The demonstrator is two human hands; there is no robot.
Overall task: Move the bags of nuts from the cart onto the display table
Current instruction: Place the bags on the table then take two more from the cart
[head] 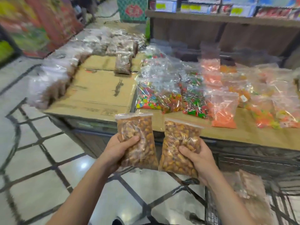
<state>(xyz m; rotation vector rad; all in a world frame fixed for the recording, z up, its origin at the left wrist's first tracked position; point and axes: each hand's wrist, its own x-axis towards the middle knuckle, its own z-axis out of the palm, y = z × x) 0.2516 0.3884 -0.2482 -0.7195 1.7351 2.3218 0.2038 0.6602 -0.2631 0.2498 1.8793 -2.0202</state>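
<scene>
My left hand (119, 151) grips a clear zip bag of brown nuts (138, 143), held upright. My right hand (198, 161) grips a second bag of nuts (177, 145) beside it. Both bags hang over the floor just in front of the display table (253, 135), near its front edge. The wire cart (266, 200) is at the lower right, with another bag of nuts (250, 184) lying in it. The whole view is blurred by motion.
Flattened cardboard (97, 95) covers the table's left part, ringed by bags of dark nuts (123, 63). Bags of coloured candy (172, 98) and orange sweets (222, 109) fill the right part. A wooden shelf (227, 20) stands behind. Tiled floor (48, 151) lies to the left.
</scene>
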